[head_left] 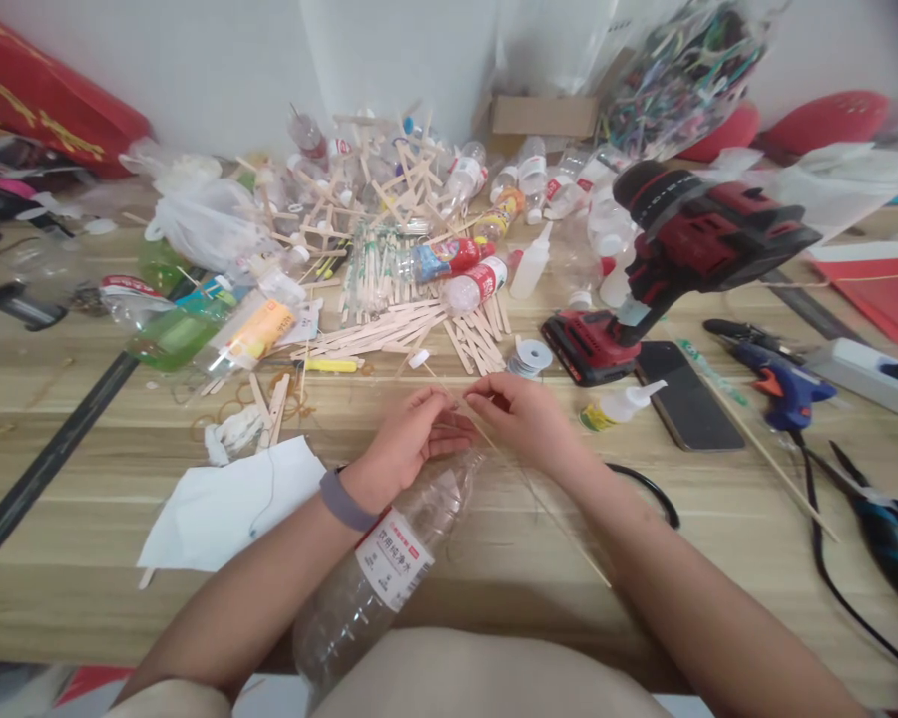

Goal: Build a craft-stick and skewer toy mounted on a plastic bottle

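Note:
Both hands meet at the middle of the table over a thin wooden skewer (550, 514) that slants from upper left to lower right. My left hand (426, 424) has its thumb and forefinger closed on the skewer, the other fingers curled below. Beside it, my right hand (513, 409) pinches at the same spot; what lies between its fingertips is too small to make out. A white bottle cap (418, 359) sits at the skewer's upper end. Under my left forearm leans a large clear bottle (393, 558) with a white label, its neck just below the hands.
Wooden sticks (389, 329) and several plastic bottles (471, 284) fill the back. A red drill (688, 249), a phone (692, 399), a glue gun (782, 384) and pliers (879, 529) lie right. White paper (228, 509) lies left, a wire spool (530, 357) beyond the hands.

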